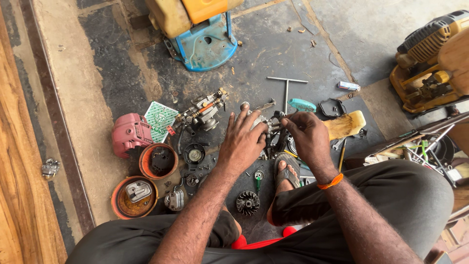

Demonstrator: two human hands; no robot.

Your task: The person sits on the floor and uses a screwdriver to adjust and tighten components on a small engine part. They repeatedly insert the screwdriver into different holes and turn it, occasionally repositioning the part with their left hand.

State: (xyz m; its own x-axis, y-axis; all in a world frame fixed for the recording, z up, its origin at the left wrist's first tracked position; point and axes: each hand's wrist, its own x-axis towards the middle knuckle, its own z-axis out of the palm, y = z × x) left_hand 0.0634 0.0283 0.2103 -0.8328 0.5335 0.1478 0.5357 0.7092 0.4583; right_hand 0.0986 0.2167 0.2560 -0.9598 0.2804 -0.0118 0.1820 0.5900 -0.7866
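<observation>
both hands close their fingers on a small engine part; stained concrete floor, wooden edge left

The small metal part – mostly hidden under both hands.
</observation>
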